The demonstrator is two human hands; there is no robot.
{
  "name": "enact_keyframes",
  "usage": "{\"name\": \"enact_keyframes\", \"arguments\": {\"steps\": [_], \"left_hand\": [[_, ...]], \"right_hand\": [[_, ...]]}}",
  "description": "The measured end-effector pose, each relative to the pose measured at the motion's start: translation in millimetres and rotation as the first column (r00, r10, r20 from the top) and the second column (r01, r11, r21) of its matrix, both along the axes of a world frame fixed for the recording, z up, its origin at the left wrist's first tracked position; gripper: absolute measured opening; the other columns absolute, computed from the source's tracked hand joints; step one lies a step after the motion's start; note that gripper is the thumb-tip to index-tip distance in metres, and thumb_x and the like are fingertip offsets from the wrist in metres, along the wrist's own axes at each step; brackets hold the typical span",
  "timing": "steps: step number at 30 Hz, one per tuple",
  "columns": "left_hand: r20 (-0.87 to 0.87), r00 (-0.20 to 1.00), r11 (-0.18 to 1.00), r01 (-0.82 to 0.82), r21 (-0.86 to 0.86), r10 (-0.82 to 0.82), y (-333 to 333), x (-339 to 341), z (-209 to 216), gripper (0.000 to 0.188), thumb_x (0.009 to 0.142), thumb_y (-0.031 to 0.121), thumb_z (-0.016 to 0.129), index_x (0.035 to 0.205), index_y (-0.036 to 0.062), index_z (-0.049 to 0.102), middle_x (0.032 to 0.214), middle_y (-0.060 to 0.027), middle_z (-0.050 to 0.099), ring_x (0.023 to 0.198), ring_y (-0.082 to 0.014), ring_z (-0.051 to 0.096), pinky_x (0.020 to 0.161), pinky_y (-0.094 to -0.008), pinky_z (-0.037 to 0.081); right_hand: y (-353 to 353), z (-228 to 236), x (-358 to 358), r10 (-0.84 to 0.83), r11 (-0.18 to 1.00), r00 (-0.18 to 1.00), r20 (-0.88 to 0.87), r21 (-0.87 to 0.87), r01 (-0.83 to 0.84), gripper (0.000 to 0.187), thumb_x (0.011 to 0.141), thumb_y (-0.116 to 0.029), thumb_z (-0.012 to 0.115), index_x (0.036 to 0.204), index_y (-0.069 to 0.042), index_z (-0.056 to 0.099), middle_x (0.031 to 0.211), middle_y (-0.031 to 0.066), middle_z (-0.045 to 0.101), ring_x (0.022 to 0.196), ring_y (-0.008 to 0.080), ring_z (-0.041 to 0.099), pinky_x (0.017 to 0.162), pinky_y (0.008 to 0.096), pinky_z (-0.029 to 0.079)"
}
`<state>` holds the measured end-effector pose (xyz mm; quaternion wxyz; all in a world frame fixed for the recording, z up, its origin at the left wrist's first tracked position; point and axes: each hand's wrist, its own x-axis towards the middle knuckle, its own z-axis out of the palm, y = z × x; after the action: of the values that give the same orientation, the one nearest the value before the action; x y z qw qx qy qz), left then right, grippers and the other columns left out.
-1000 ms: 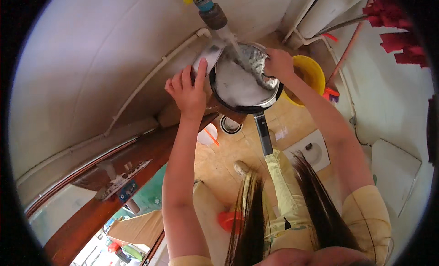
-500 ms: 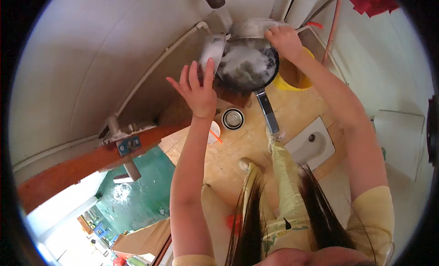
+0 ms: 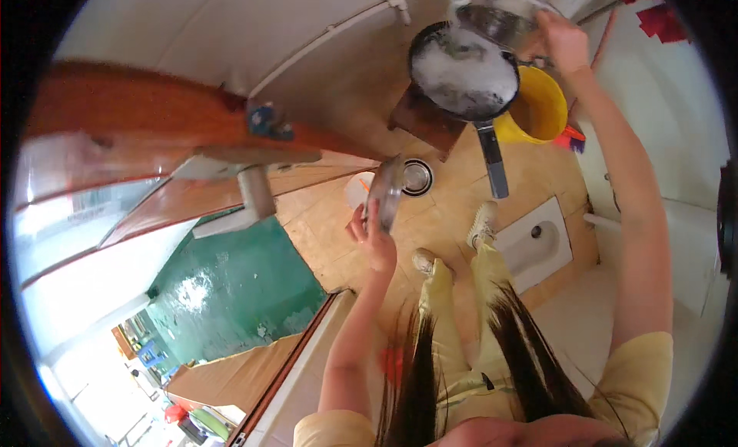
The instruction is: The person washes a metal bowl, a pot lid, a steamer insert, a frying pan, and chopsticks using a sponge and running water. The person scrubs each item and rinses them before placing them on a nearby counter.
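My left hand [image 3: 375, 238] is closed on a shiny metal bowl [image 3: 387, 192], seen nearly edge-on and a little blurred, out to the left of the pan. My right hand [image 3: 565, 41] grips the rim of a wider metal basin [image 3: 503, 20], tilted over the far right edge of the pan. Between them is a black frying pan [image 3: 465, 74] full of whitish, foamy water. Its black handle [image 3: 493, 159] points toward me, with no hand on it. A pale streak, perhaps running water, shows beside the basin's left rim.
A yellow bucket [image 3: 550, 109] stands right of the pan, and a brown wooden stool [image 3: 427, 120] is partly under it. Farther down are a round metal container [image 3: 418, 177], a white tub [image 3: 358, 192] and a squat toilet [image 3: 538, 247]. A wooden door frame [image 3: 192, 109] runs along the left.
My left hand has drawn the metal bowl away from the pan's left side, toward me. My right hand has tilted the basin beside the pan. The whole view has shifted.
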<state>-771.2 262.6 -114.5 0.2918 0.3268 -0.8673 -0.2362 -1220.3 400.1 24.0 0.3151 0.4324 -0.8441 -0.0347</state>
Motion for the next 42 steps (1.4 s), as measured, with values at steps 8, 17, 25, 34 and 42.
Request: {"name": "enact_keyframes", "arguments": {"steps": [8, 17, 25, 34, 42], "left_hand": [[0.34, 0.306, -0.061, -0.657, 0.752, 0.889, -32.7, 142.4, -237.0, 0.047, 0.07, -0.011, 0.04, 0.115, 0.0006, 0.047, 0.106, -0.0154, 0.05, 0.088, -0.0269, 0.056, 0.078, -0.0333, 0.049], [0.477, 0.007, -0.434, -0.403, 0.806, 0.879, 39.8, 206.8, -369.9, 0.037, 0.068, -0.006, 0.055, 0.104, -0.0011, 0.049, 0.093, -0.0146, 0.057, 0.07, -0.024, 0.058, 0.047, -0.0347, 0.048], [0.607, -0.033, -0.608, -0.074, 0.791, 0.794, 54.1, 261.6, -469.7, 0.039, 0.065, -0.001, 0.064, 0.1, -0.0017, 0.048, 0.088, -0.0135, 0.056, 0.063, -0.0229, 0.056, 0.043, -0.0319, 0.046], [0.558, -0.059, -0.557, 0.021, 0.83, 0.828, 37.1, 276.3, -567.6, 0.034, 0.069, -0.006, 0.054, 0.102, -0.0011, 0.045, 0.088, -0.0144, 0.054, 0.062, -0.0218, 0.055, 0.044, -0.0293, 0.046], [0.527, -0.008, -0.527, 0.022, 0.85, 0.85, 13.4, 266.4, -612.1, 0.03, 0.071, -0.012, 0.046, 0.099, -0.0042, 0.042, 0.082, -0.0135, 0.053, 0.059, -0.0207, 0.054, 0.043, -0.0245, 0.047]], "right_hand": [[36.3, -30.0, -88.0, -0.334, 0.86, 0.924, 0.186, -0.341, 0.38, 0.03, 0.071, -0.024, 0.052, 0.097, -0.012, 0.06, 0.083, 0.015, 0.061, 0.079, 0.0311, 0.059, 0.078, 0.0442, 0.042], [96.6, -66.7, -166.8, -0.265, 0.959, 0.948, 0.179, 0.15, 0.24, 0.035, 0.07, -0.013, 0.051, 0.105, -0.01, 0.052, 0.093, 0.0151, 0.057, 0.088, 0.0317, 0.054, 0.086, 0.0423, 0.037], [120.4, -74.2, -183.8, -0.097, 0.947, 0.956, 0.275, 0.322, 0.004, 0.05, 0.068, -0.002, 0.05, 0.118, -0.01, 0.043, 0.103, 0.0152, 0.054, 0.1, 0.0322, 0.048, 0.088, 0.0392, 0.035], [86.6, -81.1, -113.1, 0.17, 0.864, 0.872, 0.459, 0.357, -0.355, 0.056, 0.069, 0.004, 0.043, 0.123, -0.008, 0.043, 0.113, 0.018, 0.049, 0.105, 0.0308, 0.048, 0.088, 0.0372, 0.036], [80.7, -100.9, -117.9, 0.366, 0.792, 0.929, 0.06, 0.503, -0.345, 0.045, 0.077, -0.007, 0.038, 0.121, -0.007, 0.045, 0.108, 0.0185, 0.054, 0.086, 0.0259, 0.055, 0.073, 0.0333, 0.043]]}}
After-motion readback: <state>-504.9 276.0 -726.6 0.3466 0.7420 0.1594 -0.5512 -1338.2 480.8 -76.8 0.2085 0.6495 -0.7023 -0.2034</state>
